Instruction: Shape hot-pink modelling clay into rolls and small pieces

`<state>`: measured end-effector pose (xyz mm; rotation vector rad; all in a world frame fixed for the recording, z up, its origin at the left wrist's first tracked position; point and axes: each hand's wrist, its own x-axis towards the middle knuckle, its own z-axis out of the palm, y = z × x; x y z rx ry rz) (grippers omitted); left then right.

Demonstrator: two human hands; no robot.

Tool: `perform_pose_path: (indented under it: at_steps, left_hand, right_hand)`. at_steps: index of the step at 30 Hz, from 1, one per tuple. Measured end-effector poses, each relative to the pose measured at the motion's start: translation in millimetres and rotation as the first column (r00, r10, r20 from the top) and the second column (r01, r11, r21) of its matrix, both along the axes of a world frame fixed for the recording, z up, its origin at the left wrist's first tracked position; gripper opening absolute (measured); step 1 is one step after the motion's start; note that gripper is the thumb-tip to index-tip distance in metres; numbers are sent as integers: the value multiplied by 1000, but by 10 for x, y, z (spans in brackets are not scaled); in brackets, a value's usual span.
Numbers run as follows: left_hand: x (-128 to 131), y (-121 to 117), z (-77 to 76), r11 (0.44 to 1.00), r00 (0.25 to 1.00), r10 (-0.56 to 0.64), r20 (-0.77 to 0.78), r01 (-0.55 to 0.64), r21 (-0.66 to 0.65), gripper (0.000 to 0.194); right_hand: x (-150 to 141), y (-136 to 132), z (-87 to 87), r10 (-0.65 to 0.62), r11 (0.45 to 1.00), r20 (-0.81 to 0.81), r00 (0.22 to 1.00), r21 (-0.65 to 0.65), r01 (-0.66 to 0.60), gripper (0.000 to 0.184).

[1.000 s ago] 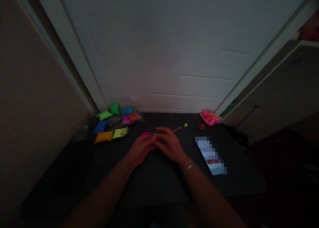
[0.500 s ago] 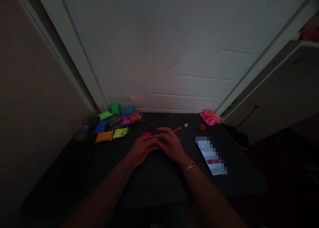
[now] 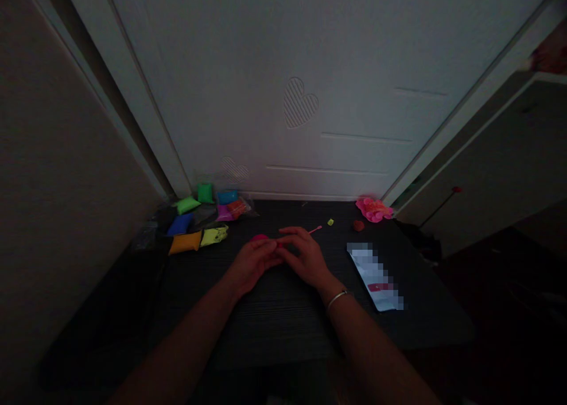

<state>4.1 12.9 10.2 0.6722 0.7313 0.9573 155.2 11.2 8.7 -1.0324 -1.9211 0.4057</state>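
My left hand (image 3: 251,267) and my right hand (image 3: 306,258) meet over the dark table, fingertips together. Pinched between them is a small piece of pinkish-red modelling clay (image 3: 279,245), mostly covered by the fingers. A bright pink lump of clay (image 3: 259,238) shows just behind my left hand, its lower part hidden. Beyond my right hand lies a thin pink modelling tool (image 3: 315,229), one end concealed by the fingers. A small yellow bit (image 3: 331,222) and a reddish-brown lump (image 3: 358,225) rest farther right.
At the left back are several coloured clay packets, among them an orange packet (image 3: 185,243), a yellow packet (image 3: 214,235) and a blue packet (image 3: 179,224). A pink petalled flower (image 3: 374,209) sits at the right back. A phone (image 3: 374,278) with a blurred screen lies right of my right hand.
Both hands stay in nearly the same place, with only small shifts of the fingertips. The pinkish-red piece shows a little more between them now. Nothing else on the table has moved.
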Motion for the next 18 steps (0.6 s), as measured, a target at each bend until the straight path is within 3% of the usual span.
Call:
perform_pose_path:
  at_steps: [12, 15, 18]
  left_hand:
    - [18, 5, 38, 996, 999, 45, 19, -44, -82, 10]
    - [6, 27, 56, 982, 981, 189, -51, -189, 4, 16]
    - [-39, 53, 67, 888, 882, 445, -156, -412, 202, 25]
  right_hand:
    - [18, 26, -18, 14, 1000, 0, 1000, -22, -14, 24]
    - [69, 52, 7, -20, 998, -17, 1000, -52, 19, 25]
    - [148, 102, -4, -113, 988, 34, 993, -106, 116, 23]
